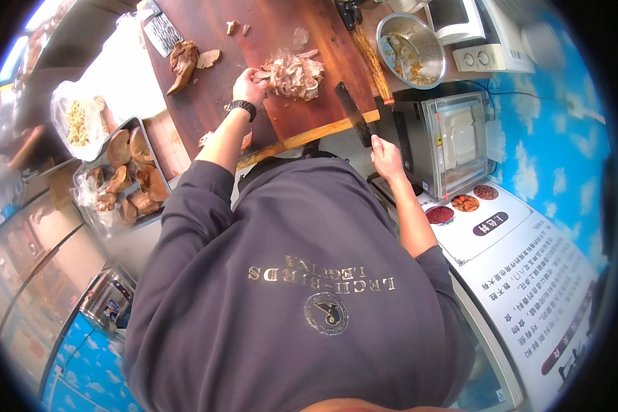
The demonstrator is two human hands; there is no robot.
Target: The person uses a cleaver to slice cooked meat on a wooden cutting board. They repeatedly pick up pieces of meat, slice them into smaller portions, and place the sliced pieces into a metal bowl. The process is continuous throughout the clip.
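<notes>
On a reddish-brown wooden cutting board (221, 31) lies a loose pile of thinly sliced cooked meat (297, 74). My left hand (250, 86), with a dark watch on its wrist, holds slices at the pile's left edge. My right hand (387, 157) grips a dark-bladed knife (353, 110) by its end, off the board's front right corner. The knife's blade reaches back over the board edge, to the right of the pile and apart from it. A large browned piece of meat (184, 64) rests at the board's left side, and smaller pieces lie partly behind my left forearm.
A metal tray (157, 213) of browned meat pieces and a plastic bag (77, 121) of pale strips are at left. A perforated cleaver (162, 33) lies on the board's far left. Right of the board stand a steel bowl (435, 64), a scale (479, 54) and a clear-fronted cabinet (456, 139).
</notes>
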